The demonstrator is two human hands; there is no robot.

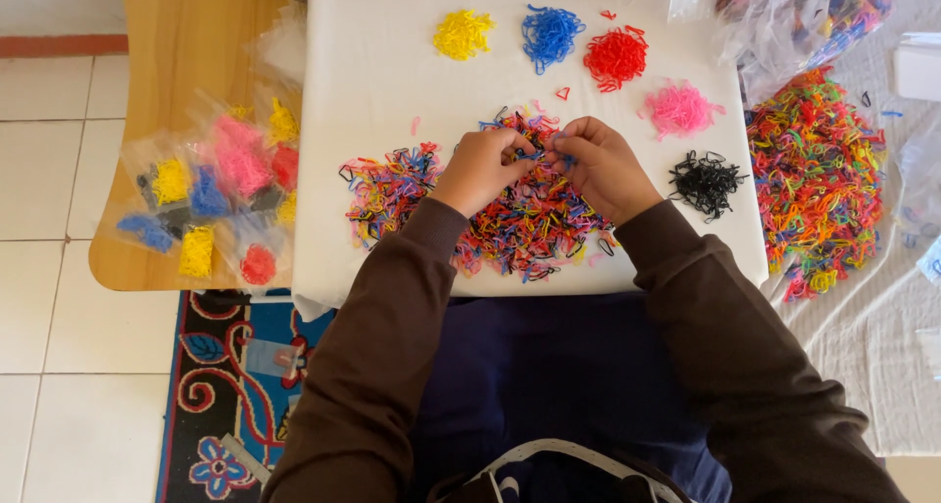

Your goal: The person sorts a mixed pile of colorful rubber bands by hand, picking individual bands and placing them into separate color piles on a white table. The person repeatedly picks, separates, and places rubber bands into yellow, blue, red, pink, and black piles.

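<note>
A mixed heap of small coloured elastic bands point(392, 184) lies in the middle of a white board point(363, 81). My left hand point(477, 168) and my right hand point(600, 166) rest over the heap, fingertips meeting above it and pinching blue bands point(537, 154). Beyond the hands lie sorted piles: yellow point(463, 33), blue point(550, 35), red point(616, 57), pink point(679, 108) and, to the right, black point(706, 182).
A large mixed heap of bands point(816, 179) lies on white cloth at right, under clear bags point(799, 13) of more. On a wooden table point(186, 32) at left sit small clear packets of sorted bands point(221, 189). A patterned rug point(230, 385) and white tiles lie below.
</note>
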